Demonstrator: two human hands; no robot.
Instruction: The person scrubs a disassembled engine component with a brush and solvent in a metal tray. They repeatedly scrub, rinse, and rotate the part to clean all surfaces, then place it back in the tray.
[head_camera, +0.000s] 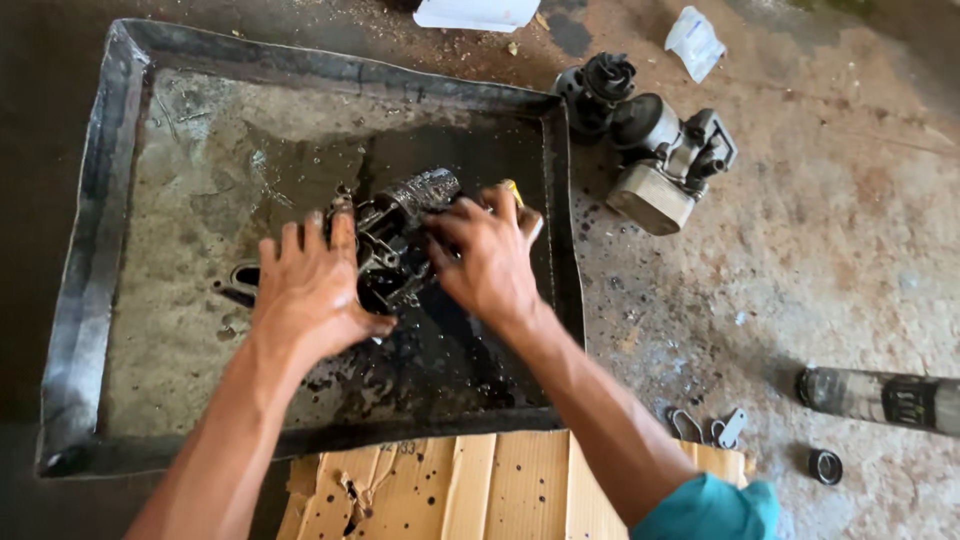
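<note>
A sheet of brown cardboard (480, 485) lies nearest, its far edge touching the near rim of a wide, shallow metal tray (90, 260) wet with dark oil. Over the tray's right half, the left hand (310, 290) presses on a grimy black engine part (385, 250), fingers spread and curled on its left side. The right hand (490, 260) grips the part's right side, fingers closed, a yellow tip showing just past them. Outside the tray's far right corner sit a grey metal assembly (665, 160), a white crumpled packet (695, 40) and white paper (475, 12). Near the floor's right edge lies a dark bottle (880, 397), with open concrete between.
</note>
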